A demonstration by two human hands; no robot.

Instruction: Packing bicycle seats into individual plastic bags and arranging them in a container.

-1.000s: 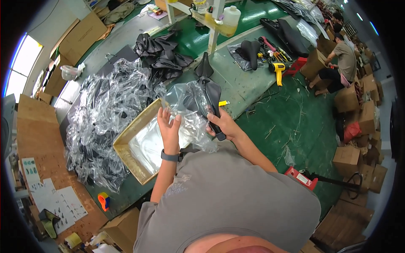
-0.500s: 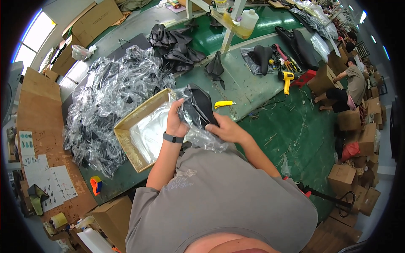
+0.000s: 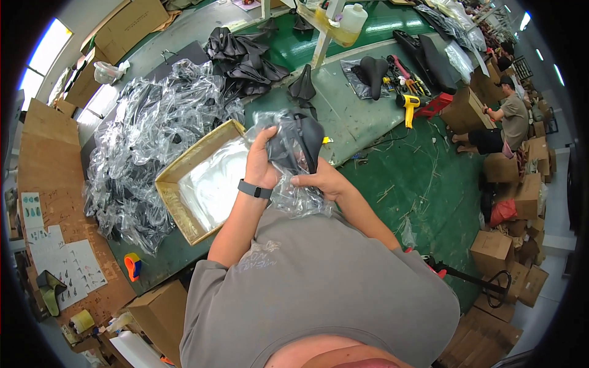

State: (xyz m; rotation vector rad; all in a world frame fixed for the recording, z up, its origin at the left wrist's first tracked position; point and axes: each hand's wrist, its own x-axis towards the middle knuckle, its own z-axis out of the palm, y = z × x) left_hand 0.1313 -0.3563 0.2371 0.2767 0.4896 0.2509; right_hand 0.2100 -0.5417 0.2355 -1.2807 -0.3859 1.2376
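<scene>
A black bicycle saddle (image 3: 311,134) is held in front of my chest, partly inside a clear plastic bag (image 3: 302,197). My left hand (image 3: 262,161) grips the bag and the saddle's left side, its thumb up near the wide end. Lower down, my right hand (image 3: 324,179) pinches the bag by the saddle's narrow end. An open cardboard box (image 3: 199,230) lined with clear plastic bags (image 3: 211,184) stands just left of my left hand. Behind the saddle, only a bit of a yellow utility knife (image 3: 328,140) shows.
A large heap of plastic-wrapped black saddles (image 3: 144,141) fills the left of the bench. Black covers (image 3: 245,61), an unwrapped saddle (image 3: 372,75) and a yellow heat gun (image 3: 408,108) lie farther back. An orange tape dispenser (image 3: 131,267) sits near the front edge. Another person (image 3: 512,116) works among cartons.
The saddle has turned in my hands and more of the bag now bunches around it. My right hand has shifted left onto the bag. The utility knife is now mostly hidden.
</scene>
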